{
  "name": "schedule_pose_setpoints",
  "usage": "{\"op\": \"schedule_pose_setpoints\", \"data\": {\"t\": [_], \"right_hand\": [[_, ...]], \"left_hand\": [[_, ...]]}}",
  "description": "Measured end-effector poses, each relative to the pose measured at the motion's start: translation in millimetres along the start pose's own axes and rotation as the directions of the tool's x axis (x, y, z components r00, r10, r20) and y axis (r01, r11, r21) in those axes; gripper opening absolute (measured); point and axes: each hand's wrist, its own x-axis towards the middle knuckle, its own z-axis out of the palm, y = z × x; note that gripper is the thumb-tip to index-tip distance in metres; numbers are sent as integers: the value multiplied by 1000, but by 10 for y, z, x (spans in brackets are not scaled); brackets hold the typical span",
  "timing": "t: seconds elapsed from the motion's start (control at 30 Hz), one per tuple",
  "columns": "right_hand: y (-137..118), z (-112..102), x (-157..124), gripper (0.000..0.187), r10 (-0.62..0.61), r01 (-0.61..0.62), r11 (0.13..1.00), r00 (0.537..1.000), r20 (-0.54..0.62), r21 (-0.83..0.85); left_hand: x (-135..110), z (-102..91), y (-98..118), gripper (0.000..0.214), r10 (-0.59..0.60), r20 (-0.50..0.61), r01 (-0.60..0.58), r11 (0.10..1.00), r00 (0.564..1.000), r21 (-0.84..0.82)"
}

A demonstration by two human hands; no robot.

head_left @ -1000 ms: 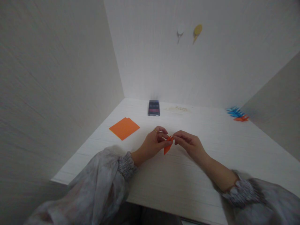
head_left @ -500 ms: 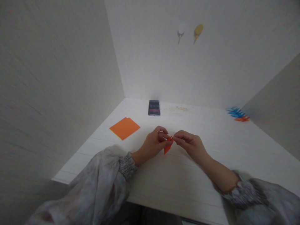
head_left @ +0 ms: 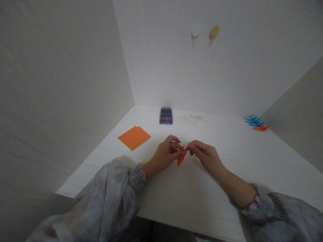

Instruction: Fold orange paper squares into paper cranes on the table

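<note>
Both hands are pinched onto the same little thing. The left hand (head_left: 167,155) and right hand (head_left: 205,155) meet fingertip to fingertip over the middle of the surface (head_left: 227,168), each gripping the top end of a small folded orange piece (head_left: 180,158). The piece sits right between them, so neither hand is nearer. Its long axis runs from the pinch down and slightly near-left, with the pointed tail hanging free just above the surface (can't tell if the tip actually touches).

Left of the hands and a bit farther off is a small stack of flat orange sheets (head_left: 134,137). A dark box (head_left: 166,115) stands at the far edge by the wall. Well apart on the far right is a cluster of blue and orange folded pieces (head_left: 255,122).
</note>
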Motion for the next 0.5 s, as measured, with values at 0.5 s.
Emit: {"op": "schedule_pose_setpoints", "data": {"t": [0.5], "right_hand": [[36,27,-14,7,-78,77,997,996,-38,-21]], "left_hand": [[1,-7,12,36,24,-13,-25,996,1000,-83]]}}
